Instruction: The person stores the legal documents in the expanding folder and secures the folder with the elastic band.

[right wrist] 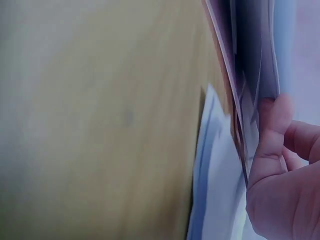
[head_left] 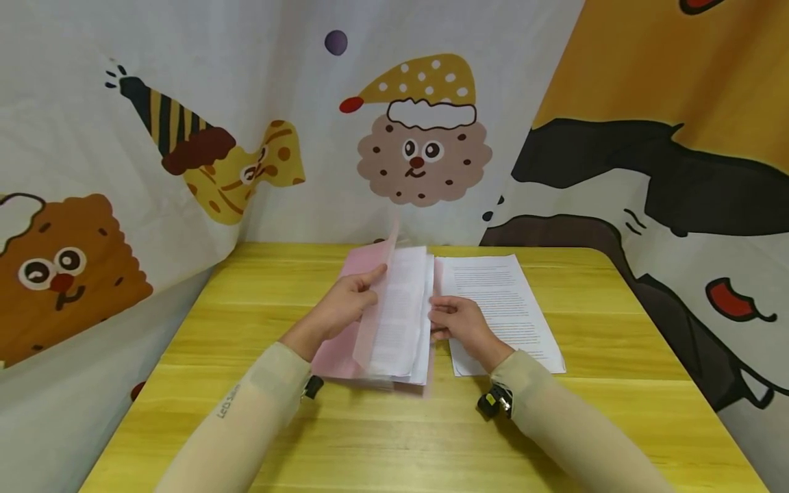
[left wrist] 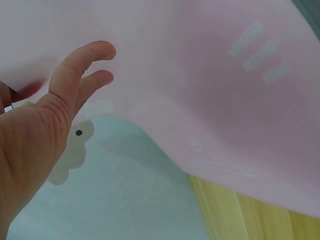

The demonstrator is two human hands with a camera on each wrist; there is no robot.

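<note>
A pink folder (head_left: pixel 372 335) lies near the middle of the table (head_left: pixel 382 438), its cover (left wrist: pixel 175 100) lifted partway on the left and white papers (head_left: pixel 403 308) showing inside. The left grip (head_left: pixel 346 302) grasps the raised cover, with fingers against its pink face and a fingertip near its upper edge; in the left wrist view two bent fingers stand before the cover, which bears pale, unreadable print. The right grip (head_left: pixel 461 324) pinches the right edge of the papers, about halfway along their side; the right wrist view shows fingertips at the edges of several layers. More pink shows to the left of the lifted cover, flat on the table, and in a thin strip along the right of the papers. Just beside the folder on the right lie loose sheets (head_left: pixel 487 287), the top one covered in lines of small dark text, the right grip partly over them. Both arms come in from the near side in pale sleeves (head_left: pixel 237 428), the left one lettered, with a small black camera (head_left: pixel 489 405) at the right wrist and a similar dark piece at the left. Behind the table hangs a white cloth (head_left: pixel 296 61) printed with a cartoon cookie in a dotted yellow cap, a bow-shaped figure in a striped hat and a brown biscuit.
</note>
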